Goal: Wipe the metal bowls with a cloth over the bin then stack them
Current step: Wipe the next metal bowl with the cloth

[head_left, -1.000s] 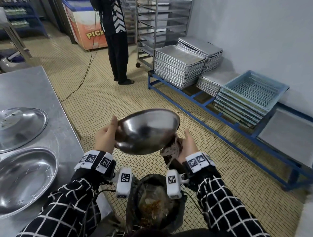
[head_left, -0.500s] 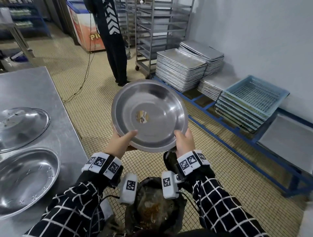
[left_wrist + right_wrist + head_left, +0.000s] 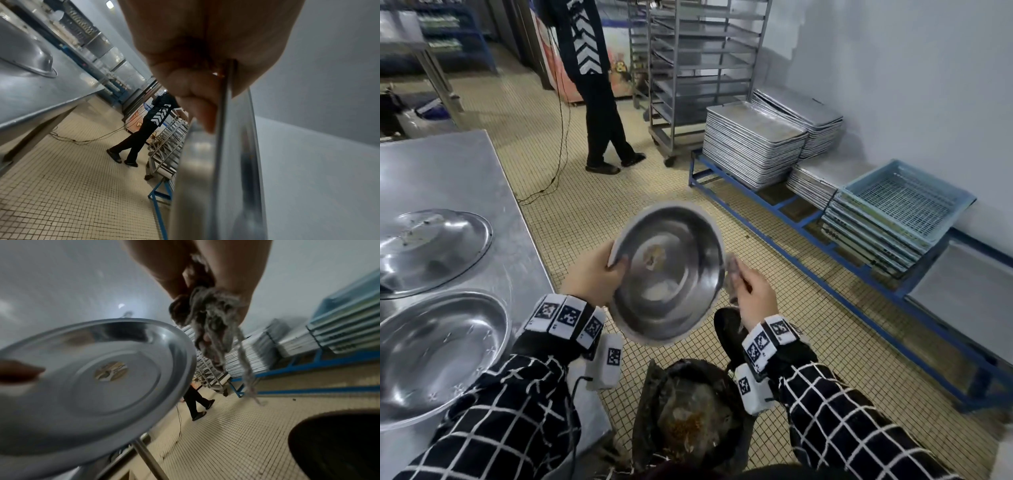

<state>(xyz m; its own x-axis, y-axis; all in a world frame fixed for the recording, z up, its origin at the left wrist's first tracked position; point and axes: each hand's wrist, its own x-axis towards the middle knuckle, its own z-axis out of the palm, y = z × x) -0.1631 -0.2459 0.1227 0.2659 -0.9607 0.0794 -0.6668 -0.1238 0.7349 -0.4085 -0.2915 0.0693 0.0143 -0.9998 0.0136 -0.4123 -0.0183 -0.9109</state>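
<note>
A round metal bowl [image 3: 671, 274] hangs tilted above the black bin [image 3: 688, 411], its inside turned toward me, with a round sticker at its centre. My left hand [image 3: 599, 274] pinches the bowl's left rim [image 3: 224, 113], thumb inside. My right hand [image 3: 753, 291] is at the bowl's right edge, gripping a grey frayed cloth [image 3: 213, 321] whose threads dangle beside the bowl [image 3: 92, 386]. Two more metal bowls [image 3: 431, 353] lie on the steel table at my left, the far one [image 3: 428, 246] upside down.
The steel table [image 3: 448, 171] runs along my left. A person in black [image 3: 599, 102] stands on the tiled floor ahead, with a cable trailing. A tray rack [image 3: 698, 75], stacked trays [image 3: 753, 144] and blue crates [image 3: 900, 212] line the right wall.
The bowl turned from rim-away to facing me, then dropped lower. My right hand let go of its rim and now holds the cloth at the bowl's right edge.
</note>
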